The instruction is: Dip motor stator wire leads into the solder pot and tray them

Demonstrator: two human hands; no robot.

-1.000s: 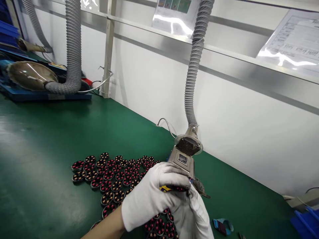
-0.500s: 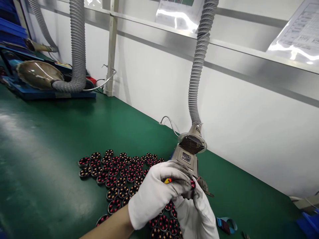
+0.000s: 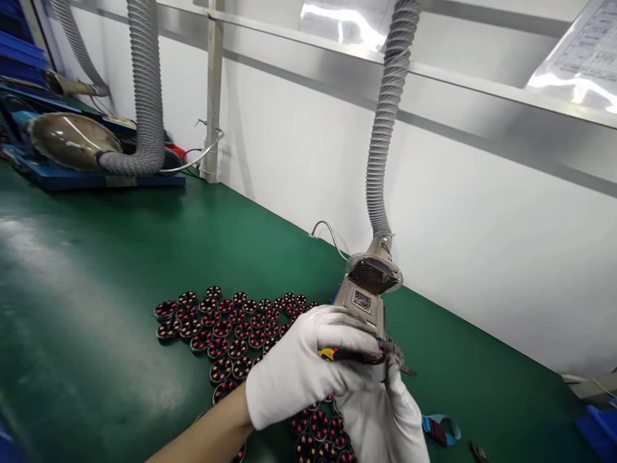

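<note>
My left hand (image 3: 308, 360), in a white glove with darkened fingertips, is closed around a black tool (image 3: 349, 355) with yellow on its handle. Most of the tool is hidden by the fingers, so its exact kind does not show. My right hand (image 3: 393, 411), also gloved in white, is closed close against it, its fingers pinched round a small ring-shaped part largely covered by both hands. To the left and below lie many round black rings (image 3: 222, 371) with red or copper-coloured windings. Just behind my hands stands a metal device with a printed code label (image 3: 362, 301).
A ribbed grey hose (image 3: 383, 148) hangs down to a round hood (image 3: 375, 273) behind the device. A blue strap (image 3: 441, 429) lies on the green bench (image 3: 120, 270) at right. Another hose (image 3: 147, 90) and a blue-based device (image 3: 116, 182) stand far left.
My left hand has turned and shifted slightly right, showing more of the black and yellow tool. The red-wound ring between my hands is now mostly covered. The view has shifted slightly.
</note>
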